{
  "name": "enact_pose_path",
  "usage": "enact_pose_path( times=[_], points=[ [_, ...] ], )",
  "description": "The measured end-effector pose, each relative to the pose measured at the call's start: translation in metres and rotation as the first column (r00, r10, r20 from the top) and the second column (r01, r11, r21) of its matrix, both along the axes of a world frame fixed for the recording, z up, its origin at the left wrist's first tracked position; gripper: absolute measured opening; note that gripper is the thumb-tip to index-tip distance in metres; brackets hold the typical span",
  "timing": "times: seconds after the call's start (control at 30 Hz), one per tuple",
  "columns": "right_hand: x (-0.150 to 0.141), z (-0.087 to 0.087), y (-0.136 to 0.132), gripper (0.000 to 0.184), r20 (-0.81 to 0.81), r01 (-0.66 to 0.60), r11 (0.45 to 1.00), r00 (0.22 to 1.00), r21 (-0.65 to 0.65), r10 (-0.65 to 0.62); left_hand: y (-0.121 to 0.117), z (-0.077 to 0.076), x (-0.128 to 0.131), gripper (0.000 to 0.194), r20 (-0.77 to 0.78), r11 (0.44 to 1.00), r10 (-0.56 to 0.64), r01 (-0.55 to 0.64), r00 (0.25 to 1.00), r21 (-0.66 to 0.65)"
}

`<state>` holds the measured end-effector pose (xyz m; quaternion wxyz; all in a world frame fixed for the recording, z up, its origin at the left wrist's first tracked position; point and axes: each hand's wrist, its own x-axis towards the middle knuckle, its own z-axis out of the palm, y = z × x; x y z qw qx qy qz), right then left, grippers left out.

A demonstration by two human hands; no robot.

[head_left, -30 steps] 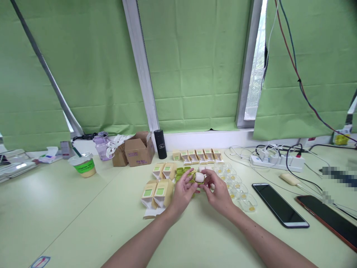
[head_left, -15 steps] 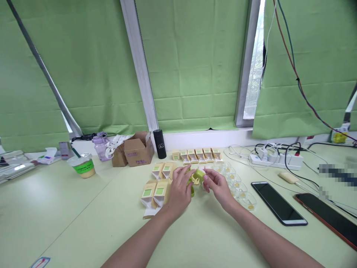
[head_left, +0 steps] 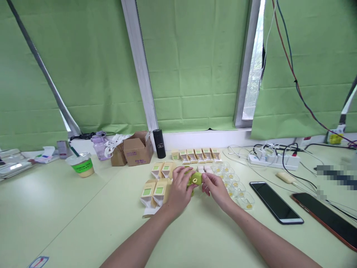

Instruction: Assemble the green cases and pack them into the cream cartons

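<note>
- Green blinds [head_left: 195, 67] hang along the far side, behind everything.
- The pale worktop [head_left: 69, 227] spreads beneath, bare at the near left.
- A brown cardboard box [head_left: 138, 152] stands open at the far left of centre, a black bottle [head_left: 159, 144] just right of it.
- The left hand [head_left: 180, 186] has its grip curled over the left part of a green case, hiding some of it.
- The right hand [head_left: 216, 188] has its grip nearly closed, thumb and fingertips pinching the case's right end.
- A white power strip [head_left: 275, 162] lies far right amid tangled cables.
- Two phones lie near right, a dark one [head_left: 276, 203] and a brown-edged one [head_left: 325, 219].
- Small paper boxes [head_left: 154, 191] crowd just left of the left hand; a row [head_left: 199, 156] lines up beyond.
- Clear plastic cases [head_left: 235, 184] sit close right, partly behind the right hand.
- The green case [head_left: 196, 179] is between both hands, mid-scene.
</note>
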<state>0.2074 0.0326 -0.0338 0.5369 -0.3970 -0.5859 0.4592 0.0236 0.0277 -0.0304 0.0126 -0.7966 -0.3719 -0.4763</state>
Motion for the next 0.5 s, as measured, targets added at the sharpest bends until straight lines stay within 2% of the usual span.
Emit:
enact_pose_path(
  times=[0.1,0.17,0.23,0.33,0.43,0.5],
  points=[
    [0.004,0.005,0.000,0.062,0.078,0.045,0.999,0.996,0.031,-0.047,0.002,0.001,0.000,0.040,0.152,0.990,0.018,0.004,0.988,-0.143],
    [0.009,0.011,-0.003,0.049,0.151,0.108,0.989,0.981,0.097,-0.122,0.004,0.002,0.000,0.038,0.275,0.967,0.073,-0.001,0.959,-0.255],
    [0.020,0.018,-0.011,0.034,0.313,0.150,0.967,0.926,0.206,-0.210,0.007,0.002,-0.002,0.037,0.372,0.938,0.136,0.002,0.918,-0.347],
    [0.049,0.025,-0.028,0.020,0.583,0.144,0.915,0.731,0.376,-0.355,0.013,0.001,-0.003,0.040,0.466,0.897,0.190,0.040,0.864,-0.441],
    [0.089,0.019,-0.046,0.017,0.675,0.143,0.830,0.515,0.540,-0.528,0.018,-0.001,-0.003,0.047,0.543,0.866,0.203,0.109,0.815,-0.488],
    [0.116,0.009,-0.057,0.018,0.711,0.114,0.795,0.386,0.596,-0.588,0.020,-0.003,-0.003,0.051,0.565,0.847,0.203,0.146,0.800,-0.511]
  ],
)
